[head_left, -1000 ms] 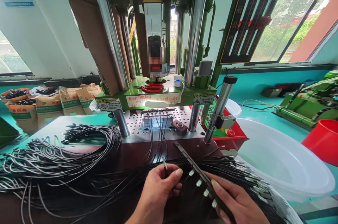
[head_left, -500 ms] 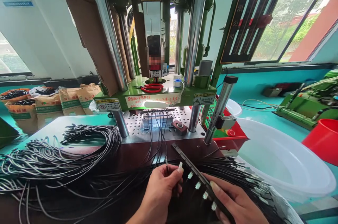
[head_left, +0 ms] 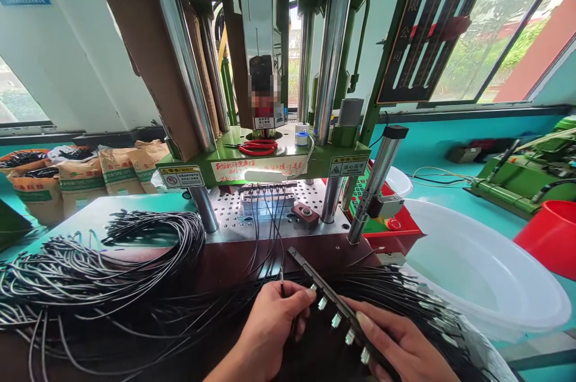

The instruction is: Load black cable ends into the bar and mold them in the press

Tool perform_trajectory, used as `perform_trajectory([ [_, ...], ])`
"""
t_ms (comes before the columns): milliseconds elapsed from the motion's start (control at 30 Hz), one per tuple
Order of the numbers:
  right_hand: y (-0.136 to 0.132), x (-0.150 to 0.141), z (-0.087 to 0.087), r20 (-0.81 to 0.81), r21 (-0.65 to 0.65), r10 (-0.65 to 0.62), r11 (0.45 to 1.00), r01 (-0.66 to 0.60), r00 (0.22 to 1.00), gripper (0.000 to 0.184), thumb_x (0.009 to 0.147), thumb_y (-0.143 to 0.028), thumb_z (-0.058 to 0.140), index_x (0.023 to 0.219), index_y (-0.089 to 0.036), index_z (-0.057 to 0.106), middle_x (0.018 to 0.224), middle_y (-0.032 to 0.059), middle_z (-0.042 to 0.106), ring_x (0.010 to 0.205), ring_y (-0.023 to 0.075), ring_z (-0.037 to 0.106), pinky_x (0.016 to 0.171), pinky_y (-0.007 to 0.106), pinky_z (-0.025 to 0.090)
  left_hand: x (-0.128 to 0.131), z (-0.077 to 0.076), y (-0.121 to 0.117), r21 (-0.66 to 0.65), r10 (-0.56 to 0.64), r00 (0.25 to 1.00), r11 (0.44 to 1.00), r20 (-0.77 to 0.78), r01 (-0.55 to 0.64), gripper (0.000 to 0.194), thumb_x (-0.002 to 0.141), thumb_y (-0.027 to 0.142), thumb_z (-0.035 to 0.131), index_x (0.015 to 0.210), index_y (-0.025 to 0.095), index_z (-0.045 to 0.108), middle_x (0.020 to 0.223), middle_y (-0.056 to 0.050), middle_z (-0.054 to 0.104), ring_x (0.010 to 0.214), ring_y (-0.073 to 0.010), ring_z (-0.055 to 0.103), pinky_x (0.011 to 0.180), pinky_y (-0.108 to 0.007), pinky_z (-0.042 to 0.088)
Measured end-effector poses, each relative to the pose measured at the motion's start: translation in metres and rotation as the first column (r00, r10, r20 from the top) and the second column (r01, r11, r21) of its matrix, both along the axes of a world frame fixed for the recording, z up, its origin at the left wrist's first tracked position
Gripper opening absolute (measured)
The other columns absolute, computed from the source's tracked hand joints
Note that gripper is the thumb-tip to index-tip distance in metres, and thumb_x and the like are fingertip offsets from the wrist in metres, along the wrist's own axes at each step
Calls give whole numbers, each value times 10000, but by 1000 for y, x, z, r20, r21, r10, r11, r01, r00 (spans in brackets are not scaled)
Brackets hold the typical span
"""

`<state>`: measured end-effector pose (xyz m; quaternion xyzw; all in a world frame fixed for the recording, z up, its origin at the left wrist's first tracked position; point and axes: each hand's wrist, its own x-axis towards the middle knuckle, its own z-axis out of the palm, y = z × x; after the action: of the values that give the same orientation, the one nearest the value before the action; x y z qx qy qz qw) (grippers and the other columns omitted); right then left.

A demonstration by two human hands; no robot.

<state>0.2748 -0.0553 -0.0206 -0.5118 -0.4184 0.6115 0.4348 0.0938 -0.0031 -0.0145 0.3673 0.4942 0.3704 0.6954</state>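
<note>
At the bottom centre my left hand [head_left: 272, 328] is closed, pinching thin black cables [head_left: 281, 280] whose tips stick up past the fingers. Its thumb and forefinger press a small silver connector against a long black fixture bar [head_left: 315, 283]. My right hand [head_left: 398, 346] grips the lower end of that bar, which slants up to the left and carries several silver connectors along its edge. Both hands hover over a thick spread of black cables [head_left: 112, 286] on the dark red bench.
A green vertical press [head_left: 270, 160] with chrome columns stands right behind, cables leading into its mould on the perforated plate [head_left: 270, 202]. Red-handled scissors [head_left: 258, 148] lie on the press. A large white basin [head_left: 486, 274] sits right, a red bucket [head_left: 551, 235] beyond, paper sacks [head_left: 81, 178] left.
My left hand has slid a little toward the bar, bringing a connector up against it. The view has tipped slightly upward; my right hand keeps its hold.
</note>
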Motion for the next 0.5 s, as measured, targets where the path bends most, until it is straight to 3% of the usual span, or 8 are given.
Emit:
perform_trajectory([
  [200, 2, 2, 5, 37, 19, 30, 999, -30, 999, 540, 683, -582, 663, 1090, -230, 701, 570, 24, 525, 384, 78, 348, 344, 216, 282, -1, 0, 1, 4, -9, 999, 1000, 37, 9, 263, 684, 298, 707, 669, 121, 513, 556, 18, 501, 413, -39, 373, 411, -191, 246],
  [300, 0, 4, 0, -3, -30, -37, 999, 37, 999, 541, 708, -573, 655, 1120, -223, 680, 534, 1, 498, 388, 53, 319, 352, 177, 243, -4, 3, -3, -10, -21, 992, 1000, 125, 23, 330, 677, 333, 741, 841, 97, 578, 678, -10, 555, 511, -60, 471, 489, -191, 361],
  [400, -2, 8, -8, -54, -74, -46, 996, 42, 997, 532, 741, -563, 639, 1156, -231, 651, 527, -13, 479, 402, 43, 325, 363, 155, 198, -10, 5, -6, -19, 75, 976, 997, 207, -73, 418, 702, 381, 725, 988, 111, 582, 762, -23, 570, 650, -108, 550, 629, -254, 468],
  [500, -2, 9, -11, -83, -97, -21, 995, 13, 996, 519, 768, -554, 619, 1176, -232, 632, 556, -13, 479, 412, 34, 324, 373, 153, 164, -16, 3, -8, 22, 148, 978, 988, 147, -153, 399, 728, 417, 690, 961, 106, 601, 679, -2, 545, 567, -88, 510, 546, -219, 437],
])
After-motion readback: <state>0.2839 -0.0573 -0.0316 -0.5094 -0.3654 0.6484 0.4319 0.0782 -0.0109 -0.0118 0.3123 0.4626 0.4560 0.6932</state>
